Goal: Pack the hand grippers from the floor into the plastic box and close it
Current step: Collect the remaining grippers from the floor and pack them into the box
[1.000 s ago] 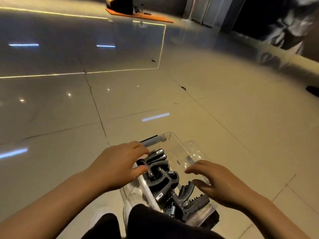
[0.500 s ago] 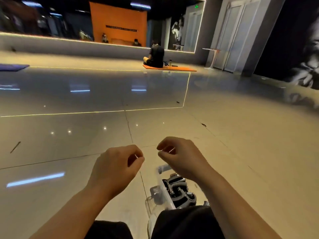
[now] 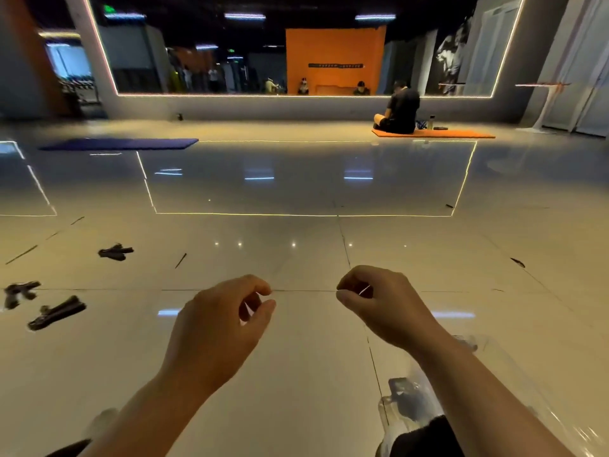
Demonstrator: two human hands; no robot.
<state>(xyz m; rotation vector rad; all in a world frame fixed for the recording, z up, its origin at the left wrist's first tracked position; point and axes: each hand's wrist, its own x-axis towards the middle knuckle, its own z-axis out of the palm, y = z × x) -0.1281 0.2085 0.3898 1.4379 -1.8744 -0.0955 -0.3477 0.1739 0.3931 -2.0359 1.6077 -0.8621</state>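
Note:
Three black hand grippers lie on the shiny floor at the left: one (image 3: 115, 252) farther out, one (image 3: 19, 293) at the edge, one (image 3: 56, 311) nearest me. The clear plastic box (image 3: 385, 407) sits at the bottom right, mostly hidden under my right forearm, with dark grippers (image 3: 412, 402) inside. My left hand (image 3: 217, 328) hovers in mid-air, fingers loosely curled around nothing. My right hand (image 3: 379, 308) hovers beside it with fingers curled tight against the thumb; a small bright glint shows there, and I cannot tell what it is.
A person (image 3: 398, 110) sits on an orange mat (image 3: 461, 133) far ahead by a mirrored wall. A blue mat (image 3: 122, 144) lies far left. A white stand (image 3: 543, 103) is at the far right. My dark-clad knee (image 3: 425, 437) is beside the box.
My view has lifted from the box to the room. Both hands rose off the box and their fingers curled in. The loose grippers at the left came into sight.

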